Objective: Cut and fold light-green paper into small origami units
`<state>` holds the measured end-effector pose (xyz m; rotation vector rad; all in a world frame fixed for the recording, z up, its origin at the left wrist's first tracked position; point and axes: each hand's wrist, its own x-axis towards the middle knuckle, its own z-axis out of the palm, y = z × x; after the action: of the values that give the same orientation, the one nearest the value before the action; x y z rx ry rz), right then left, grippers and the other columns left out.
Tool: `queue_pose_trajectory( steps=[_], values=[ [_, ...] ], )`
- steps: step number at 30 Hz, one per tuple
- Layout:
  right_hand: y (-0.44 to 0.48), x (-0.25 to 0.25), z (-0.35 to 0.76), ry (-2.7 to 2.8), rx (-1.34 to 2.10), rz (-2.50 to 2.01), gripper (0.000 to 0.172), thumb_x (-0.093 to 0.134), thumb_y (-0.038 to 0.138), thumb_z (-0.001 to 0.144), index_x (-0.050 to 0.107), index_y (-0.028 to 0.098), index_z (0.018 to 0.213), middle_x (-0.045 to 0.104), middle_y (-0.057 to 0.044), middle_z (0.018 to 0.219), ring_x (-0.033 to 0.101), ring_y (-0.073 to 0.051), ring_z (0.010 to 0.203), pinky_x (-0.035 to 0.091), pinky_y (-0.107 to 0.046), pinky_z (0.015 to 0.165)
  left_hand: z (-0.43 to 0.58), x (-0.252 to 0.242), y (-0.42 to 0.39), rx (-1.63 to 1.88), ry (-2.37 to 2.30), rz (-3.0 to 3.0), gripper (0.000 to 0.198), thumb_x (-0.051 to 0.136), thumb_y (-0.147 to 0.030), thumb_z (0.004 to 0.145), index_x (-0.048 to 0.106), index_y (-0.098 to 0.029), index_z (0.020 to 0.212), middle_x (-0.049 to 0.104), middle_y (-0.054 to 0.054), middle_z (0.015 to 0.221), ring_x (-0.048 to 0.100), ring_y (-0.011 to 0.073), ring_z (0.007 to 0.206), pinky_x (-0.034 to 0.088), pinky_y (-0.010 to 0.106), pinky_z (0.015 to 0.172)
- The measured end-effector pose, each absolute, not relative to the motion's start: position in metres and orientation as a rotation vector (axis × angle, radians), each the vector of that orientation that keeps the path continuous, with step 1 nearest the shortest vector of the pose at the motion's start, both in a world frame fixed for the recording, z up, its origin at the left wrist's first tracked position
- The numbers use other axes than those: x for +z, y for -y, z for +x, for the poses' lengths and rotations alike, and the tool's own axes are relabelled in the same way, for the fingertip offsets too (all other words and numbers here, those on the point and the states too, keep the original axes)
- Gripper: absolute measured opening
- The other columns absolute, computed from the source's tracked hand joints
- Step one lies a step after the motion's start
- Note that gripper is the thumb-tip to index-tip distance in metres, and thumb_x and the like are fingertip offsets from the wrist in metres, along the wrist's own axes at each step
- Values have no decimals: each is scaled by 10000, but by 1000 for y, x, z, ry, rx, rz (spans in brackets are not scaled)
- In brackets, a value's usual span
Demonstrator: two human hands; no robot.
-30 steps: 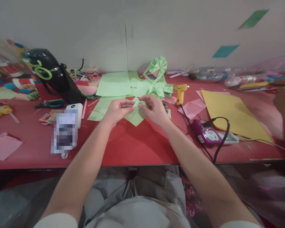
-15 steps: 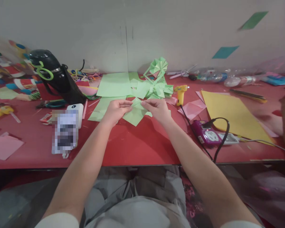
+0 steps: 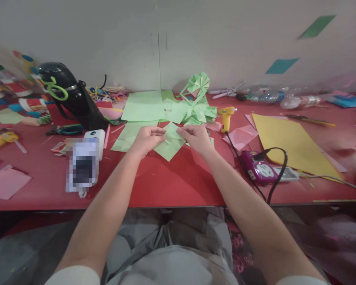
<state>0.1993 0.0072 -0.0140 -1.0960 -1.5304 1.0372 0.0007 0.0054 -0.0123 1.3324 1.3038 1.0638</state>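
Currently: green paper square point(image 3: 169, 148), two-sided hold.
On my feed, left hand point(image 3: 150, 140) and right hand point(image 3: 196, 139) pinch its opposite sides over the red tabletop point(image 3: 169, 190), left of the purple socket block point(image 3: 258, 168).

A craft workspace: on the red table point(image 3: 172, 182), green paper sheets point(image 3: 142, 106), folded paper shapes point(image 3: 199, 84) and a glue gun point(image 3: 226, 120) lie right of the black flask point(image 3: 87, 109), a second glue gun point(image 3: 1, 141) left of it.
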Motion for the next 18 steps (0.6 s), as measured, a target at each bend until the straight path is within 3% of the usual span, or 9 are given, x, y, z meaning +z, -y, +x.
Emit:
queue_pose_trajectory(
  steps=[8, 14, 18],
  values=[
    [-11, -7, 211, 1337, 1200, -1172, 422, 704, 613, 779, 737, 198, 849, 747, -91, 916, 708, -189, 790, 618, -347, 746, 0, -8, -6, 1136, -1259, 1182, 253, 832, -225, 605, 761, -187, 845, 749, 68, 834, 690, 235, 815, 532, 389, 789],
    [-10, -12, 210, 1507, 1222, -1134, 352, 733, 538, 781, 762, 193, 846, 732, -69, 804, 701, -173, 753, 611, -347, 770, 1, -7, -6, 1202, -1151, 1168, 318, 841, -231, 613, 752, -153, 908, 755, 103, 950, 697, 236, 885, 538, 386, 830],
    [-12, -14, 209, 1508, 1203, -1131, 344, 718, 530, 798, 749, 191, 845, 723, -56, 790, 689, -159, 732, 594, -329, 739, 1, -6, -6, 1188, -1131, 1177, 341, 837, -339, 663, 751, -154, 936, 750, 107, 974, 694, 247, 930, 537, 379, 846]
  ],
)
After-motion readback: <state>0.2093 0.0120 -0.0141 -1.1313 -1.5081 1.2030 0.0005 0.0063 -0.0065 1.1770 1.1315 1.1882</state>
